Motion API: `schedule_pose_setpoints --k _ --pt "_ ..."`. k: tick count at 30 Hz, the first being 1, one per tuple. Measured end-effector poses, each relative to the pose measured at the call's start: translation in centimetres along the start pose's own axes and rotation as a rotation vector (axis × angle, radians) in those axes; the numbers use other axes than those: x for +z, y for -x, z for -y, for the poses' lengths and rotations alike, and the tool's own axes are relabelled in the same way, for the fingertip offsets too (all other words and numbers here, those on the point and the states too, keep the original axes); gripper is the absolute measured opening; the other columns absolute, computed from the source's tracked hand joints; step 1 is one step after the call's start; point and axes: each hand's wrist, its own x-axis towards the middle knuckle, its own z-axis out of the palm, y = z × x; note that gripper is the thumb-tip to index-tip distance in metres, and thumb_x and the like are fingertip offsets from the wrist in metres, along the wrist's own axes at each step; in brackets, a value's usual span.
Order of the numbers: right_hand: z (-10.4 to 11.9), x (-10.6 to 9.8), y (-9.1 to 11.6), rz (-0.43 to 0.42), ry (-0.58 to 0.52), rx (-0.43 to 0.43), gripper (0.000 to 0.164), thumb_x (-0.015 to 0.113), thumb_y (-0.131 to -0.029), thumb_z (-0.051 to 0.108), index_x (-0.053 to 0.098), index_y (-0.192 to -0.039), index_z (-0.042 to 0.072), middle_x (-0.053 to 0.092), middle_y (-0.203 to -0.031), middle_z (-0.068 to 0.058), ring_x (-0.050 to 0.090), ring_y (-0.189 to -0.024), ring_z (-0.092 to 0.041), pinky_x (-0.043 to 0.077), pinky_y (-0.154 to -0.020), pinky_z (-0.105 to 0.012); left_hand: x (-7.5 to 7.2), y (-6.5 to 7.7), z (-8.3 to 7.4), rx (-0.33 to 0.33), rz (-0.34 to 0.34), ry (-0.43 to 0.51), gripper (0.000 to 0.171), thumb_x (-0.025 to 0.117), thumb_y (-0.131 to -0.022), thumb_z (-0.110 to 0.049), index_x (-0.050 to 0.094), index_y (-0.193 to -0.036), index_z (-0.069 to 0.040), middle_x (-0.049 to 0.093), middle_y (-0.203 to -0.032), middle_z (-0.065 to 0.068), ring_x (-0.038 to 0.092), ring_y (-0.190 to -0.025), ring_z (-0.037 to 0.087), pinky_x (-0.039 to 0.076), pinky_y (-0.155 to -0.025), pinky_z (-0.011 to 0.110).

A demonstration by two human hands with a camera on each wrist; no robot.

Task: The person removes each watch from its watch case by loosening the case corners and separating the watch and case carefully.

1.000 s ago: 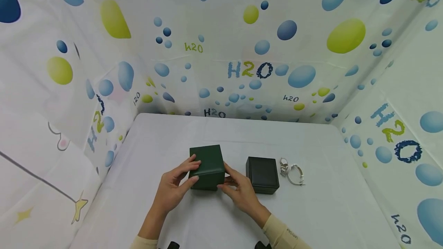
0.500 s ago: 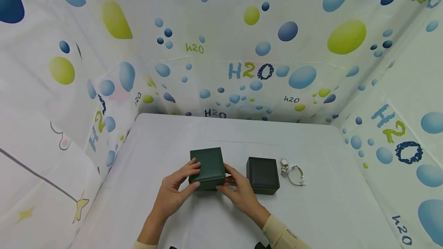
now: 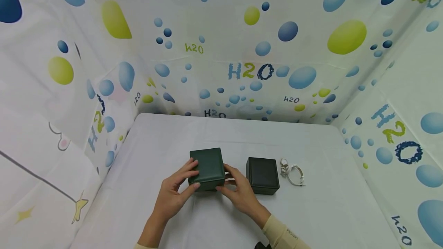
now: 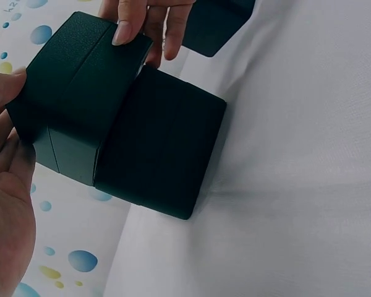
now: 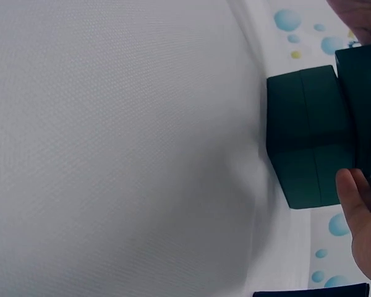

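Grained leather-look green box (image 4: 74, 77), faintly glossy dark box (image 3: 263, 173), metallic jewellery (image 3: 285, 169), matt woven white cloth (image 5: 111, 148)

Holding green box (image 5: 324, 133) with right fingers (image 5: 350, 193), across from partly visible left hand (image 5: 363, 16), near white cloth-covered counter (image 5: 123, 148).

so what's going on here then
A person has both hands on a green box, with the left hand gripping one side of its upper part and the right hand the other. That part sits over the lower part; whether it is fully seated is hard to tell. Over on the right, on the white table, a dark box stands closed, with a silvery watch-like piece beside it.
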Motion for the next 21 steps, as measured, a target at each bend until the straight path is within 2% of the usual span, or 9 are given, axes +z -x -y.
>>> schedule_pose_setpoints --k 9,14,17,21 --pt "0.11 -0.19 -0.12 0.019 -0.005 0.003 0.066 0.072 -0.085 0.003 0.040 -0.142 0.002 0.051 -0.131 -0.012 0.056 -0.113 -0.029 0.050 -0.088 -0.051 -0.06 0.47 0.27 -0.037 -0.019 -0.022 0.044 0.072 -0.079 0.009 0.063 -0.121 0.000 0.039 -0.147 0.021 0.025 -0.142 0.036 0.036 -0.105 0.023" --pt "0.36 -0.30 -0.21 0.021 0.006 0.005 0.067 0.073 -0.084 0.004 0.040 -0.142 0.003 0.051 -0.133 -0.012 0.055 -0.115 -0.029 0.049 -0.090 -0.051 -0.09 0.58 0.47 -0.052 -0.031 -0.073 0.047 0.075 -0.079 0.004 0.062 -0.124 -0.004 0.033 -0.152 0.018 0.027 -0.141 0.036 0.037 -0.105 0.022" --pt "0.64 -0.39 -0.37 0.023 0.024 -0.008 0.071 0.074 -0.084 0.005 0.037 -0.145 0.002 0.049 -0.136 -0.013 0.054 -0.118 -0.029 0.049 -0.091 -0.052 -0.05 0.63 0.52 -0.089 -0.038 -0.116 0.054 0.078 -0.079 -0.004 0.059 -0.129 -0.008 0.030 -0.154 0.013 0.030 -0.140 0.034 0.039 -0.103 0.022" --pt "1.03 -0.59 -0.66 0.035 0.027 -0.020 0.079 0.074 -0.084 0.007 0.029 -0.150 0.004 0.043 -0.144 -0.015 0.051 -0.122 -0.030 0.047 -0.093 -0.054 0.02 0.68 0.62 -0.146 -0.039 -0.145 0.066 0.080 -0.078 -0.011 0.052 -0.138 -0.012 0.028 -0.156 0.006 0.032 -0.140 0.030 0.042 -0.101 0.031"
